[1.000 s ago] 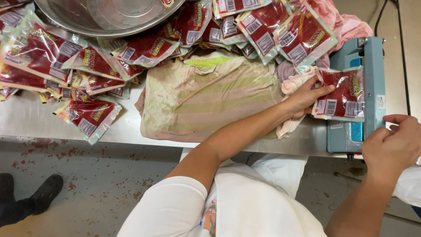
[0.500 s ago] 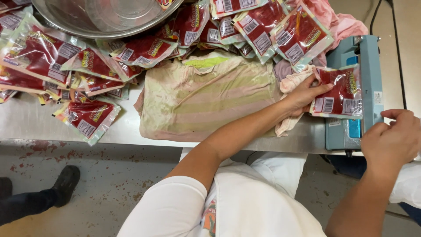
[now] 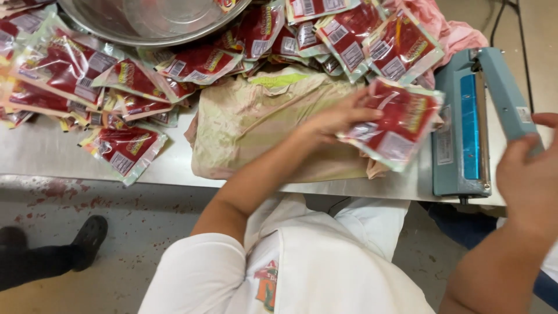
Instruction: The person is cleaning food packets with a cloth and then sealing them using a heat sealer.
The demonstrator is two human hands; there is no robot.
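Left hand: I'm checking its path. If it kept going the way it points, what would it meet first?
The left hand, holding a red pouch, points right toward the blue heat sealer. It would likely meet the sealer first, though depth is unclear.

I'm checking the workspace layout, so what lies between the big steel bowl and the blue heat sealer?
In the head view, a heap of red sauce pouches and a pink cloth lie between the round steel bowl and the blue heat sealer.

Packets (image 3: 87, 75) left of sealer (image 3: 474, 122)
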